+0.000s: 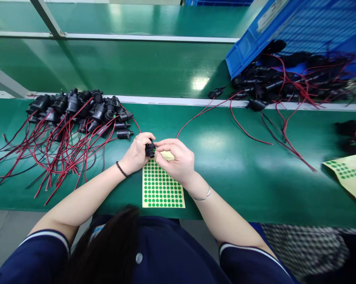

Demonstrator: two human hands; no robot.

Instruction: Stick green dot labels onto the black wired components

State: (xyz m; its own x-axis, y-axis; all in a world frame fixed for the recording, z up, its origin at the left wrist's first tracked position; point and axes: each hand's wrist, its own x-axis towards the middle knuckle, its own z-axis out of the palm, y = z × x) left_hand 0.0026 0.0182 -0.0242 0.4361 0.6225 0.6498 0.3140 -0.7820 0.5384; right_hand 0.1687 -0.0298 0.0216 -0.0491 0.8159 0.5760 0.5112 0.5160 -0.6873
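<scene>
The small black part point(150, 150) sits in my left hand point(136, 154), which is wrapped tight around it, just above the top edge of the sticker sheet point(161, 189). My right hand point(178, 159) pinches at the part's end with its fingertips point(159, 148). The sheet of green dots lies flat on the green worktop point(225, 165). Left of the sheet is a pile of black parts with red wires point(74, 118). Far right of it, a tipped blue bin point(284, 31) spills more.
</scene>
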